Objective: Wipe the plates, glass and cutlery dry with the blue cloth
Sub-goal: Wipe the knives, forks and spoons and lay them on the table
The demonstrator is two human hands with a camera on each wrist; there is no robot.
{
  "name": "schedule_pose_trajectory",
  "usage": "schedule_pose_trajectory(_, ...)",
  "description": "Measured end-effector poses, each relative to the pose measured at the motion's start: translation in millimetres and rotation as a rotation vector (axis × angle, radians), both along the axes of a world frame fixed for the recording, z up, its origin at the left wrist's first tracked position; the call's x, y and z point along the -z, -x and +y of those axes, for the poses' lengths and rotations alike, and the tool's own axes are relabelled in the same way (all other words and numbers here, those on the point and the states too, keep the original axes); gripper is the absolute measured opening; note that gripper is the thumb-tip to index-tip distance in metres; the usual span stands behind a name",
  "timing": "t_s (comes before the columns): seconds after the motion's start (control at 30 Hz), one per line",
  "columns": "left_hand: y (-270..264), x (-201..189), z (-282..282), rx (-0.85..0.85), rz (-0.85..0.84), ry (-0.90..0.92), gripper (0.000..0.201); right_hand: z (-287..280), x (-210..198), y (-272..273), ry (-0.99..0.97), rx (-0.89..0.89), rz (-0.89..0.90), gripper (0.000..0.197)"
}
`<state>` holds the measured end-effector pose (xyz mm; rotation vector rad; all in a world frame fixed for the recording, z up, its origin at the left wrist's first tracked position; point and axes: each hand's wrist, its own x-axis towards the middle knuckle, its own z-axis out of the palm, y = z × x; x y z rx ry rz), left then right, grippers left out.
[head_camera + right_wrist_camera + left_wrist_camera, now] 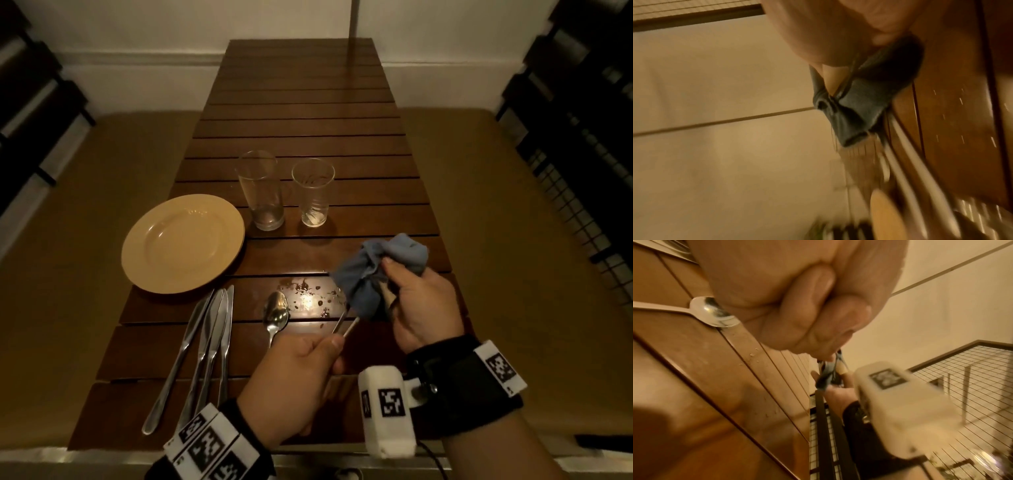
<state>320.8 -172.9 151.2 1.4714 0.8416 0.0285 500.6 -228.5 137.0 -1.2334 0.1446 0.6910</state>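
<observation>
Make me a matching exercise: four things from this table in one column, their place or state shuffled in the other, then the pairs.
Things:
1. blue cloth
2. spoon
3. plate
4. knives

Places or states:
A. at the table's left edge, nothing on it
B. bunched in the right hand
C. side by side below the plate
D. lying alone near the wet spots, bowl up

Pairs: 1-B, 2-D, 3-A, 4-C

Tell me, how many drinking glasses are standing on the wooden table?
2. The taller glass stands behind the plate's right edge; the shorter glass stands just right of it. Both are upright, apart, and untouched. None seems hidden.
</observation>
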Motion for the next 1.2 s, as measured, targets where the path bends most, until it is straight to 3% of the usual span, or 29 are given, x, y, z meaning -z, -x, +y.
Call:
schedule_pose_trajectory(0.07,8,1,1,-0.038,0.026,0.058,0.045,-10,-3,-21,0.149,0.075,-0.220,0.014)
schedule_pose_trajectory(0.13,13,4,9,-0.130,0.032,0.115,0.044,-21,-9,-33,0.357,0.013,-0.555,0.014)
schedule_pose_trajectory(0.27,7,3,21,-0.192,0.044,0.212,0.035,-22,-25,-14,0.624,-0.346,-1.158,0.027)
schedule_pose_trajectory(0.37,0,-5,19,-0.186,0.030,0.275,0.031,-20,-22,17,0.943,-0.660,-1.519,0.058)
schedule_pose_trajectory(0.43,-4,-8,19,-0.173,0.000,0.286,0.030,-22,-19,35,0.903,-0.853,-1.506,0.062)
schedule_pose_trajectory(0.5,-7,-10,20,-0.181,-0.023,0.306,0.031,-27,-16,48,0.711,-0.953,-1.439,0.062)
schedule_pose_trajectory(0.63,-2,-13,25,-0.132,-0.048,0.281,0.034,-30,-8,45,0.446,-0.861,-1.415,0.047)
schedule_pose_trajectory(0.8,6,-16,24,-0.051,-0.041,0.159,0.040,-15,-12,16,0.604,-0.506,-1.465,0.035)
schedule_pose_trajectory(0.93,5,-17,23,-0.022,-0.050,0.170,0.040,-20,-19,42,0.448,-0.729,-1.587,0.036)
schedule_pose_trajectory(1.0,7,-15,22,-0.025,-0.049,0.178,0.041,-23,-22,51,0.512,-0.832,-1.666,0.035)
schedule_pose_trajectory(1.1,11,-11,19,-0.023,-0.050,0.169,0.046,-16,-20,30,0.691,-0.726,-1.724,0.032)
schedule_pose_trajectory(1.2,9,-16,19,-0.016,-0.063,0.189,0.049,-8,-19,18,0.743,-0.600,-1.742,0.036)
